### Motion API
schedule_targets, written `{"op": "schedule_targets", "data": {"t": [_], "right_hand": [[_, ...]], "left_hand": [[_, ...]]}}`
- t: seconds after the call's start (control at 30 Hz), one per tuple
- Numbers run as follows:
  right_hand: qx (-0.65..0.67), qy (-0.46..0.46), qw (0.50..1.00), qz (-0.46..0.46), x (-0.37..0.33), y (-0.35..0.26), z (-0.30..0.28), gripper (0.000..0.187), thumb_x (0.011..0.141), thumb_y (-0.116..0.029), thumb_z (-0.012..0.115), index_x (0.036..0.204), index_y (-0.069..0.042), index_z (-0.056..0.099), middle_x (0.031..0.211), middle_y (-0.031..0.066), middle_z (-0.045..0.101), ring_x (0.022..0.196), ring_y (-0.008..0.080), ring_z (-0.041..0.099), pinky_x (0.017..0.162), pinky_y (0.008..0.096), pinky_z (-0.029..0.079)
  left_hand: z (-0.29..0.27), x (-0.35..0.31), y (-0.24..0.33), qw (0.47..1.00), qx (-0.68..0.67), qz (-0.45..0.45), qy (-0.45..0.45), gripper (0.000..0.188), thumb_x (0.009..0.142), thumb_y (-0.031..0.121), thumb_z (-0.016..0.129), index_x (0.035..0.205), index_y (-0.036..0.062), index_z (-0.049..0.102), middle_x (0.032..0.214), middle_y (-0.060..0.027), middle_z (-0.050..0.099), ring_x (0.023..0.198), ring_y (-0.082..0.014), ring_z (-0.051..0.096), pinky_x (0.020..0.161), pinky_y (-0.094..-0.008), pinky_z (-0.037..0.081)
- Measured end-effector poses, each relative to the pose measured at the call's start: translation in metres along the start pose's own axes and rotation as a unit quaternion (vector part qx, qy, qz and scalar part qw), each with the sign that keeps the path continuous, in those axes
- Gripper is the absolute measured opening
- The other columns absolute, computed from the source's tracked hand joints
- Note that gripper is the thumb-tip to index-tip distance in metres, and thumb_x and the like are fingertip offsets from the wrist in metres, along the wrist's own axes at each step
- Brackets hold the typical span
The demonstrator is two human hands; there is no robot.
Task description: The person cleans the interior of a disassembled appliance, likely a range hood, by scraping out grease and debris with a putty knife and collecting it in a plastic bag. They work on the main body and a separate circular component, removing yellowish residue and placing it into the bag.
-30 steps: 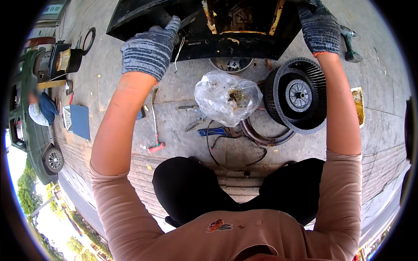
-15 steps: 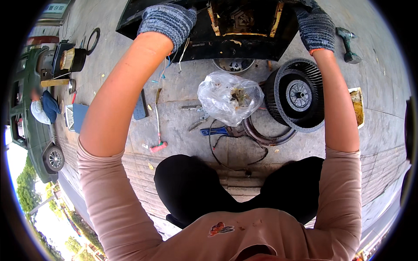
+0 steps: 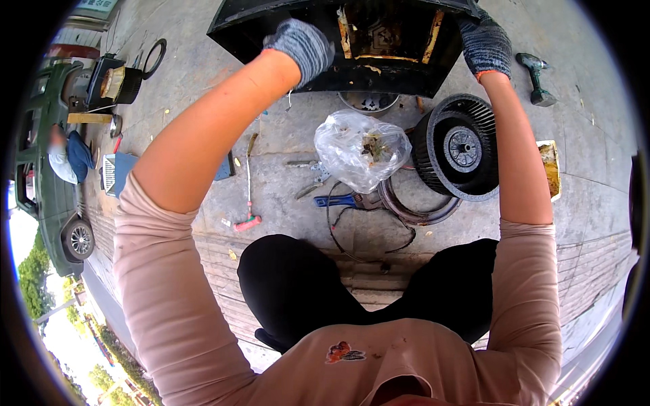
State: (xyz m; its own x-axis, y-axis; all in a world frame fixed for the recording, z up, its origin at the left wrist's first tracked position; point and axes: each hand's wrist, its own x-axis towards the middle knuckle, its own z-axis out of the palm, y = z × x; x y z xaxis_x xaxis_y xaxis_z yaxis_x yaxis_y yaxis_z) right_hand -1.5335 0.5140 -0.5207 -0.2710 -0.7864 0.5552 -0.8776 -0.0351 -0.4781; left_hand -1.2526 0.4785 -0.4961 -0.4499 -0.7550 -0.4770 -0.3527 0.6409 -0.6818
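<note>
A greasy black range hood point(image 3: 386, 78) stands on the ground in front of me, brownish residue framing its opening. My right hand point(image 3: 486, 44), in a grey-blue knit glove, grips its right edge. My left hand point(image 3: 301, 53), gloved alike and a little blurred, is curled over the hood's front left part; whatever its fingers hold is hidden. A pale wire point(image 3: 290, 101) dangles beneath that hand. Nearer to me lie a clear plastic bag point(image 3: 352, 152) with dark scraps inside and a black blower wheel point(image 3: 464, 149). Partly under the hood sits a metal bowl point(image 3: 369, 101).
Around my knees lie a blue-handled tool point(image 3: 335, 201), a metal ring point(image 3: 423, 213), a dark cable point(image 3: 338, 237) and a red-headed hammer-like tool point(image 3: 248, 222). A cordless drill point(image 3: 537, 80) rests at right, near a yellowed tray point(image 3: 550, 169). Far left, a person point(image 3: 71, 155) sits by a green car point(image 3: 42, 162).
My left hand has moved right and slightly nearer, across the hood's front. The hood appears shifted slightly right at its left end. My right hand keeps its grip.
</note>
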Motion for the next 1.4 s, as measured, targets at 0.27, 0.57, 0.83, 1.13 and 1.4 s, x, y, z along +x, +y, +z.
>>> {"op": "schedule_targets", "data": {"t": [0.27,0.57,0.83,1.13,1.4], "right_hand": [[-0.066,0.003,0.997,-0.030,0.003,0.007,0.003,0.031,0.093,-0.032,0.053,0.108,-0.009,0.068,0.099,0.0210,0.068,0.093,0.0407,0.064,0.079,0.0479,0.051],[-0.095,0.000,0.994,-0.060,0.005,0.008,0.012,0.037,0.095,-0.037,0.051,0.099,-0.006,0.071,0.096,0.0218,0.069,0.092,0.0409,0.064,0.081,0.0495,0.050],[-0.128,-0.013,0.992,-0.014,0.004,0.001,0.008,0.036,0.094,-0.036,0.051,0.102,-0.007,0.070,0.098,0.0228,0.068,0.095,0.0413,0.064,0.083,0.0496,0.050],[-0.162,-0.025,0.980,-0.117,0.007,0.014,0.004,0.035,0.093,-0.035,0.053,0.101,-0.007,0.070,0.096,0.0219,0.068,0.092,0.0406,0.064,0.080,0.0494,0.050],[-0.272,-0.048,0.926,-0.257,0.023,0.056,0.015,0.031,0.090,-0.024,0.063,0.118,-0.011,0.066,0.109,0.0151,0.069,0.094,0.0320,0.068,0.081,0.0405,0.054]], "left_hand": [[0.086,-0.029,0.013,0.859,-0.400,-0.216,0.236,0.049,0.096,0.047,0.051,0.135,0.0186,0.054,0.115,-0.0151,0.067,0.102,-0.0355,0.065,0.087,-0.0449,0.052],[0.075,0.008,-0.024,0.860,-0.313,-0.192,0.355,0.042,0.093,0.042,0.054,0.113,0.0075,0.066,0.089,-0.0193,0.070,0.081,-0.0374,0.067,0.072,-0.0476,0.053],[0.064,0.016,-0.035,0.886,-0.230,-0.177,0.362,0.031,0.093,0.036,0.051,0.092,0.0108,0.070,0.082,-0.0163,0.070,0.075,-0.0346,0.068,0.065,-0.0497,0.052],[0.031,-0.004,-0.009,0.906,-0.267,-0.213,0.250,0.034,0.095,0.035,0.051,0.119,0.0152,0.063,0.086,-0.0173,0.071,0.080,-0.0361,0.069,0.069,-0.0482,0.053],[0.044,-0.016,-0.008,0.896,-0.257,-0.242,0.270,0.030,0.097,0.025,0.048,0.121,0.0172,0.064,0.093,-0.0141,0.071,0.083,-0.0324,0.070,0.065,-0.0471,0.054]]}}
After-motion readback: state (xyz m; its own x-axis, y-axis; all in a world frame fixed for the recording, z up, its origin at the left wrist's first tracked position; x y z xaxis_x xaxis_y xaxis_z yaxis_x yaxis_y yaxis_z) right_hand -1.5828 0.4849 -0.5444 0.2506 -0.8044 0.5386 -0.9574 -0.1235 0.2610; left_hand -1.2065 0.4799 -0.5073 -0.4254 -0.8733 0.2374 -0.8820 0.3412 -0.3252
